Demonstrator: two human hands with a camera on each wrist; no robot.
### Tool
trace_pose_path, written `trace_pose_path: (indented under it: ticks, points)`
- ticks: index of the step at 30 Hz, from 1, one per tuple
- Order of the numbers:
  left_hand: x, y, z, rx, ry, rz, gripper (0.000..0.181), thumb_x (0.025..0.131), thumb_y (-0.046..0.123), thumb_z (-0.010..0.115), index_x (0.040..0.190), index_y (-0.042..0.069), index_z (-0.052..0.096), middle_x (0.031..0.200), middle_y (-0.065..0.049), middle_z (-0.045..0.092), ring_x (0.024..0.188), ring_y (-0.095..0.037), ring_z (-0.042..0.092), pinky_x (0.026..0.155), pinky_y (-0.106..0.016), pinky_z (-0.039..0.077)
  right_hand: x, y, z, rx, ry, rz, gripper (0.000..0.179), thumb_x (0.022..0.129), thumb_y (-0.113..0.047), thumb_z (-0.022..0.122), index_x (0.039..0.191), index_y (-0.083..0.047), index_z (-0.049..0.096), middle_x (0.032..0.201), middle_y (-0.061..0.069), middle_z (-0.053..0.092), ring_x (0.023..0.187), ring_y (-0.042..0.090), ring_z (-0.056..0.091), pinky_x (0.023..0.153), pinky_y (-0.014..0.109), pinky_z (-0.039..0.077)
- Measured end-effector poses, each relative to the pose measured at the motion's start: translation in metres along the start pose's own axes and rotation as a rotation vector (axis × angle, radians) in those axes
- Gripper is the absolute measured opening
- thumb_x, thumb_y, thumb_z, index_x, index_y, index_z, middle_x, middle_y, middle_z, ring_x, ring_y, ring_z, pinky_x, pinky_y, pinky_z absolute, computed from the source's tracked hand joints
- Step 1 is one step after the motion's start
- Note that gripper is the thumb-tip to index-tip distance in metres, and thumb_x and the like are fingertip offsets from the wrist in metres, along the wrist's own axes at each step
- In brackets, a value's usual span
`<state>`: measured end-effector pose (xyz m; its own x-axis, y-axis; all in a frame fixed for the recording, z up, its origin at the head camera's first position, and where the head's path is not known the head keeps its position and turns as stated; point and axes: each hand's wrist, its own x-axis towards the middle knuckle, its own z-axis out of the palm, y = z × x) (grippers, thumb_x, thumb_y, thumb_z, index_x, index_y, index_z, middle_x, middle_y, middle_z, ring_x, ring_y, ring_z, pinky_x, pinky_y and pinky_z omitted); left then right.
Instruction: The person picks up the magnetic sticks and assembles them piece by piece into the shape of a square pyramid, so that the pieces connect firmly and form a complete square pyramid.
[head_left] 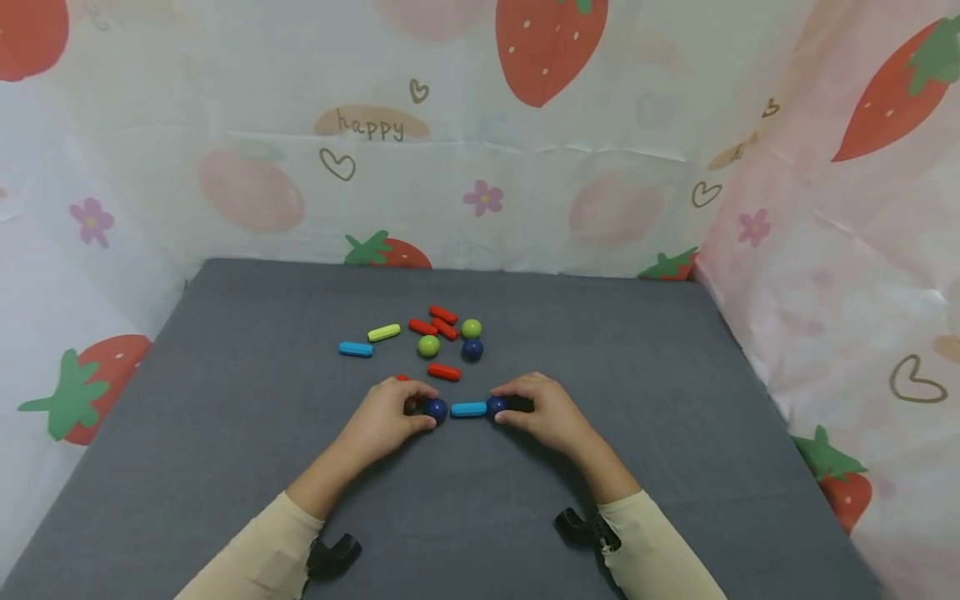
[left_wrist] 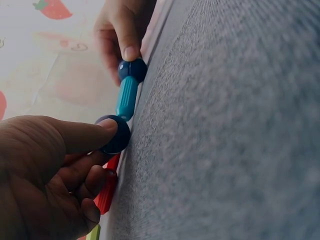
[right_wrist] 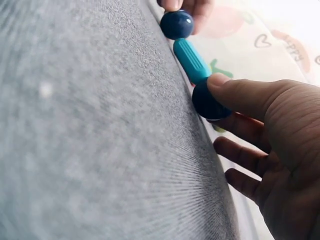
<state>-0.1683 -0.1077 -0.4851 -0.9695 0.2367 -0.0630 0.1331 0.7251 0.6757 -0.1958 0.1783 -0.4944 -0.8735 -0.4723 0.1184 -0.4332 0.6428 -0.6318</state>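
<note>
My left hand [head_left: 384,422] pinches a dark blue ball [head_left: 436,410] between thumb and fingers, low over the grey cloth. Facing it, my right hand [head_left: 547,410] pinches another dark blue ball [head_left: 495,407]. A ribbed light-blue rod [head_left: 468,410] joins that right ball and points at the left one, with a narrow gap showing between them in the head view. In the right wrist view the rod [right_wrist: 192,61] runs straight out from the ball under my thumb. One red rod [head_left: 402,377] peeks out behind my left fingers, mostly hidden.
Beyond my hands lie several red rods [head_left: 444,372], two green balls [head_left: 428,347], a third dark blue ball [head_left: 472,349], a yellow-green rod [head_left: 384,333] and a second light-blue rod [head_left: 356,349]. Strawberry-print curtains [head_left: 480,150] stand round the grey-covered table [head_left: 247,400].
</note>
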Motion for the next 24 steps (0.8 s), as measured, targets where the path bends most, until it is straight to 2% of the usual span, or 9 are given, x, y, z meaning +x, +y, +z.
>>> trace_pose_path:
  ticks: [15, 24]
  points:
    - [-0.0005, 0.0041, 0.0030, -0.004, 0.001, 0.000, 0.035, 0.087, 0.023, 0.084, 0.121, 0.023, 0.075, 0.097, 0.002, 0.062, 0.091, -0.016, 0.052, 0.080, -0.035, 0.047, 0.0007, -0.0038, -0.0015, -0.010, -0.020, 0.008, 0.036, 0.087, -0.029, 0.083, 0.122, -0.021, 0.076, 0.118, -0.006, 0.073, 0.115, 0.016, 0.061, 0.103, 0.043, 0.047]
    - [-0.0009, 0.0049, 0.0014, 0.020, -0.019, -0.011, 0.035, 0.088, 0.022, 0.083, 0.122, 0.022, 0.074, 0.097, 0.002, 0.062, 0.091, -0.017, 0.052, 0.080, -0.035, 0.047, 0.0009, -0.0009, -0.0003, -0.034, -0.059, -0.039, 0.034, 0.087, -0.032, 0.084, 0.118, -0.023, 0.076, 0.114, -0.009, 0.071, 0.112, 0.013, 0.060, 0.103, 0.043, 0.046]
